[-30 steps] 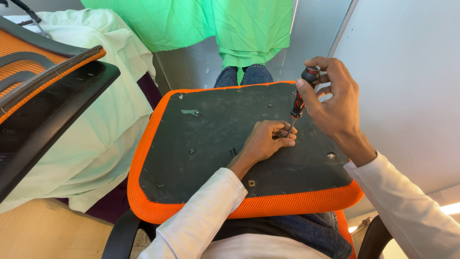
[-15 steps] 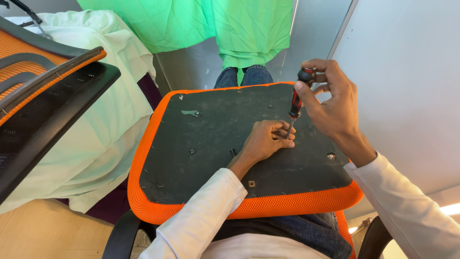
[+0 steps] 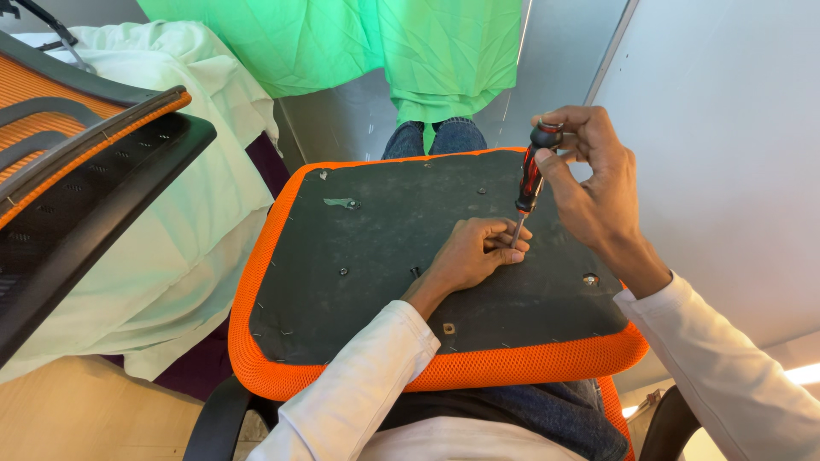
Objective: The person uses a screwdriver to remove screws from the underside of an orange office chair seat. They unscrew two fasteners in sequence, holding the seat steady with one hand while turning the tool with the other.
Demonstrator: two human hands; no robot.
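Note:
An upturned chair seat lies across my lap, its black underside ringed by orange mesh. My right hand grips the red and black handle of a screwdriver that stands nearly upright, tip down on the seat's underside. My left hand rests on the black panel with its fingers pinched around the screwdriver's tip; whatever they hold there is hidden. Small screw holes and a nut dot the panel.
An orange and black chair backrest leans at the left over a pale green cloth. A bright green sheet hangs ahead. A grey wall panel stands close on the right. Jeans-clad knees show beyond the seat.
My right hand has shifted its grip on the screwdriver handle, which has tilted slightly more upright. My left hand stays pinched at the tip.

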